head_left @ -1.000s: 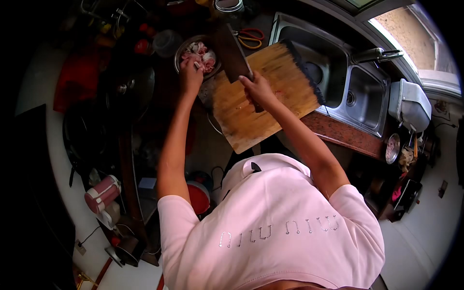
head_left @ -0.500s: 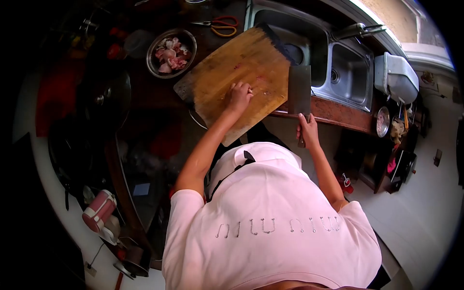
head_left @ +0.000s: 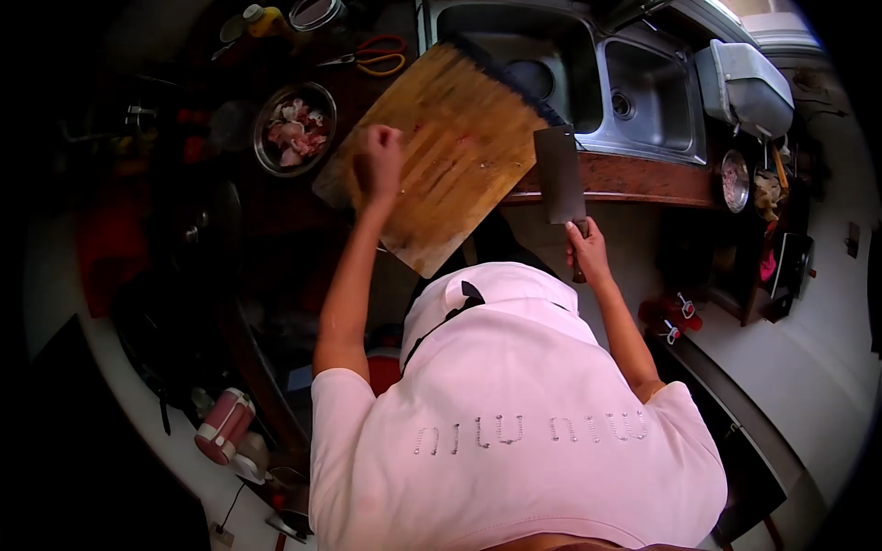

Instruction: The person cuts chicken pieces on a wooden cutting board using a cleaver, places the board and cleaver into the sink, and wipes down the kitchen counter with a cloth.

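Observation:
My right hand [head_left: 589, 250] is closed round the handle of a cleaver [head_left: 559, 174], whose broad blade points away from me beside the right edge of the cutting board. Over the left part of the wooden cutting board [head_left: 459, 138] is my left hand [head_left: 379, 161], its fingers curled closed; whether something small is inside cannot be made out. Small reddish scraps lie on the board. Left of that hand, a metal bowl [head_left: 262, 151] holds pieces of raw meat [head_left: 297, 131].
Orange-handled scissors [head_left: 378, 57] lie behind the board. A double steel sink [head_left: 588, 83] is at the back right, with a grey container [head_left: 746, 87] beyond it. Another bowl [head_left: 733, 182] stands at the right. A yellow-capped bottle [head_left: 266, 20] is at the back left.
My left hand has lifted off the middle of the board and moved left toward the meat bowl. My right hand still holds the cleaver in nearly the same place. The view has shifted slightly.

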Tool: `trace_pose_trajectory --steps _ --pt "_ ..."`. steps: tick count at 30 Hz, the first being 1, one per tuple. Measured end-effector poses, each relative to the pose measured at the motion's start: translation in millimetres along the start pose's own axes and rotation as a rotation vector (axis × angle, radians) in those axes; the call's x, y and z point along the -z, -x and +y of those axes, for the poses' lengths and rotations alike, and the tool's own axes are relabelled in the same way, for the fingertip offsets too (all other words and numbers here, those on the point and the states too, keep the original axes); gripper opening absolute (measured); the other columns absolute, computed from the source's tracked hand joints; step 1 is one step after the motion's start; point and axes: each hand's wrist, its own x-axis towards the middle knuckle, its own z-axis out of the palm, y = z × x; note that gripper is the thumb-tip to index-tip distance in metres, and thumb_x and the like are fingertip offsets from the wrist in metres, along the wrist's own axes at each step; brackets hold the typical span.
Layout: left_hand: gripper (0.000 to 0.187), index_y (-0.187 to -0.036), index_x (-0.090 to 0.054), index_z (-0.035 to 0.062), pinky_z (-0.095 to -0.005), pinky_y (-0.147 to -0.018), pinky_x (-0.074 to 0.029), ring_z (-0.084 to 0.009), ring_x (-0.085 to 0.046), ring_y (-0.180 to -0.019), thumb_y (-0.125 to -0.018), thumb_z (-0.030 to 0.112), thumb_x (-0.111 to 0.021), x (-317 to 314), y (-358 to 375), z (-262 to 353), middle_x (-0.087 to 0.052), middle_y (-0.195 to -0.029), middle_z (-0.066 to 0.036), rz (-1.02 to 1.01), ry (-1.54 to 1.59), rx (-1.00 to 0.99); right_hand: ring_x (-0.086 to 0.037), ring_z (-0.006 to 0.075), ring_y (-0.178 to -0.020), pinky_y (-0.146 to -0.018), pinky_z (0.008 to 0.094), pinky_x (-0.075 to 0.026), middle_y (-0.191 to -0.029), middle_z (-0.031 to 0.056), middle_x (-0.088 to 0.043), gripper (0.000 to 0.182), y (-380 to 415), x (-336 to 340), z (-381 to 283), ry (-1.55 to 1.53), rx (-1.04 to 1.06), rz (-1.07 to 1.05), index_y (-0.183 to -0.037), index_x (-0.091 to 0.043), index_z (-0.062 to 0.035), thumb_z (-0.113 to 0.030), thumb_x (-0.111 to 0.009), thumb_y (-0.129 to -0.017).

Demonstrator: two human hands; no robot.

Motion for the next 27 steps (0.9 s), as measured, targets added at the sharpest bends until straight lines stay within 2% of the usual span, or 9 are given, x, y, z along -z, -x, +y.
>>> trace_pose_trajectory --steps 3,5,8,11,13,15,17,22,27 --pt "0.011 -0.089 -0.062 0.0048 -0.0388 -0.078 -0.044 -0.0312 -0.054 -0.092 -0.085 0.012 -0.056 34 -45 -42 -0.059 -0.092 -0.012 0.205 -0.013 -0.080 -0.042 0.0086 -0.037 -0.035 0.0227 -0.034 -0.055 -0.0001 -0.046 0.020 -1 -2 1 0.002 0.007 0.018 -0.086 -0.046 -0.0095 -0.025 -0.058 -0.092" --pt "0.012 -0.092 -0.063 0.0062 -0.0398 -0.081 -0.044 -0.0320 -0.053 -0.092 -0.082 0.011 -0.059 37 -67 -94 -0.058 -0.092 -0.012 0.295 -0.289 -0.334 -0.042 0.0083 -0.037 -0.034 0.0229 -0.034 -0.054 -0.0003 -0.046 0.021 -2 -2 0 -0.013 0.009 0.024 -0.085 -0.047 -0.0089 -0.026 -0.059 -0.091" --pt "0.018 -0.095 -0.063 0.0060 -0.0402 -0.082 -0.044 -0.0324 -0.054 -0.094 -0.078 0.010 -0.063 45 -56 -100 -0.059 -0.095 -0.012 0.072 -0.644 -0.236 -0.042 0.0079 -0.036 -0.034 0.0226 -0.033 -0.054 -0.0006 -0.046 0.021 -2 -3 -3 -0.006 0.014 0.022 -0.085 -0.047 -0.0091 -0.025 -0.059 -0.091" --pt "0.022 -0.097 -0.064 0.0062 -0.0407 -0.081 -0.044 -0.0321 -0.055 -0.093 -0.075 0.009 -0.066 37 -28 -55 -0.060 -0.099 -0.012 -0.039 -0.549 -0.363 -0.042 0.0077 -0.036 -0.034 0.0223 -0.033 -0.054 -0.0006 -0.046 0.021 0 -3 -6 -0.027 0.017 0.012 -0.086 -0.048 -0.0093 -0.025 -0.060 -0.090" --pt "0.017 -0.090 -0.066 0.0067 -0.0406 -0.079 -0.044 -0.0312 -0.055 -0.089 -0.074 0.011 -0.068 -1 -4 -54 -0.061 -0.096 -0.012 -0.168 -0.193 -0.390 -0.042 0.0077 -0.037 -0.034 0.0223 -0.033 -0.054 -0.0006 -0.046 0.020 2 -3 -10 -0.056 0.005 0.001 -0.087 -0.048 -0.0093 -0.025 -0.060 -0.090" --pt "0.009 -0.080 -0.066 0.0076 -0.0404 -0.077 -0.044 -0.0304 -0.054 -0.084 -0.073 0.013 -0.069 -35 25 -27 -0.062 -0.087 -0.011 -0.351 0.056 -0.245 -0.042 0.0076 -0.036 -0.034 0.0222 -0.033 -0.054 -0.0006 -0.046 0.020 2 0 -10 -0.060 0.004 -0.004 -0.087 -0.048 -0.0092 -0.025 -0.060 -0.090" --pt "0.008 -0.074 -0.066 0.0052 -0.0406 -0.076 -0.044 -0.0309 -0.057 -0.080 -0.070 0.011 -0.069 -63 44 -1 -0.063 -0.080 -0.011 -0.394 0.058 -0.422 -0.042 0.0076 -0.036 -0.034 0.0221 -0.033 -0.054 -0.0006 -0.046 0.020 -1 3 -7 -0.044 0.017 -0.011 -0.087 -0.048 -0.0091 -0.025 -0.060 -0.090" --pt "0.010 -0.073 -0.065 0.0076 -0.0404 -0.078 -0.043 -0.0304 -0.053 -0.086 -0.070 0.014 -0.071 -133 70 47 -0.061 -0.082 -0.008 -0.409 0.136 -0.466 -0.042 0.0080 -0.036 -0.034 0.0223 -0.033 -0.053 -0.0005 -0.046 0.020 1 7 -7 -0.068 -0.007 0.008 -0.087 -0.048 -0.0090 -0.024 -0.060 -0.090" --pt "0.011 -0.073 -0.063 0.0098 -0.0406 -0.079 -0.044 -0.0299 -0.051 -0.092 -0.072 0.017 -0.071 -147 74 68 -0.058 -0.088 -0.006 -0.469 -0.090 -0.348 -0.042 0.0083 -0.036 -0.033 0.0228 -0.033 -0.054 -0.0002 -0.047 0.021 2 15 -7 -0.061 0.008 0.020 -0.085 -0.047 -0.0085 -0.024 -0.060 -0.090"
